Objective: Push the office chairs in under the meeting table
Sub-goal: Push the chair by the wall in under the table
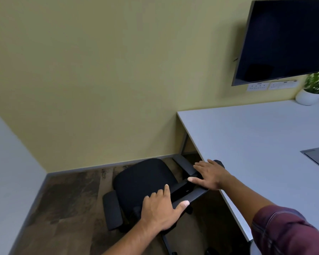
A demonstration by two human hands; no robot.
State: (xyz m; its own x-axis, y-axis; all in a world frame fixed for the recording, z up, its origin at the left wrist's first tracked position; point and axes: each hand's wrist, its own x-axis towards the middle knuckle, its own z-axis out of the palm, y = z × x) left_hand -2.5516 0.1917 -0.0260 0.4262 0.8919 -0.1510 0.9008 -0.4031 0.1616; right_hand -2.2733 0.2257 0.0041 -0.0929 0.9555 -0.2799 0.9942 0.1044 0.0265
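The fingers of the left hand (159, 212) lie loosely spread, with the index straight and the thumb laid along the grey top edge of the backrest (193, 196). They rest there without closing round it. The right hand (212, 176) is flat, fingers straight, pressed on the far end of the same edge, just beside the rim of the meeting table (256, 137). The office chair (142, 181) stands on the wood-look floor (68, 208) near the table's corner. Its black seat is turned towards the wall rather than the table, and none of it is tucked under yet.

The chair looks fairly heavy but is probably on castors, so it should roll and swivel readily. The stiff backrest top is the best hold, since the padded armrest (111, 212) may give. The seat would likely need turning before the armrests can clear the tabletop.

No brand or label can be read, and the wall sockets (259, 86) under the dark screen (287, 37) are too small to show any lettering
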